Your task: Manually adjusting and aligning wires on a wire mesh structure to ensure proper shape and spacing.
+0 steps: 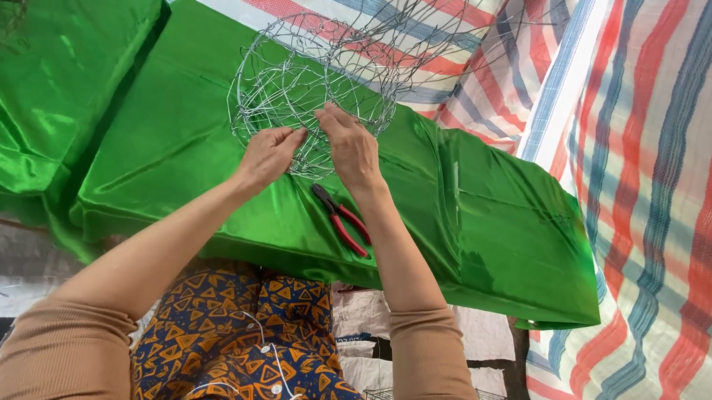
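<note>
A round cage of thin silver wire mesh (304,75) lies on its side on shiny green cloth (173,151). My left hand (269,156) pinches the wire at the cage's near rim. My right hand (349,145) grips the wire right beside it, fingers curled on the mesh. Red-handled pliers (341,219) lie on the green cloth just below my right wrist, touched by neither hand.
The green cloth covers a long raised surface running from upper left to lower right. A red, blue and white striped tarp (647,174) hangs behind and to the right. More wire mesh (444,15) extends behind the cage. Patterned blue-orange clothing (235,338) is on my lap.
</note>
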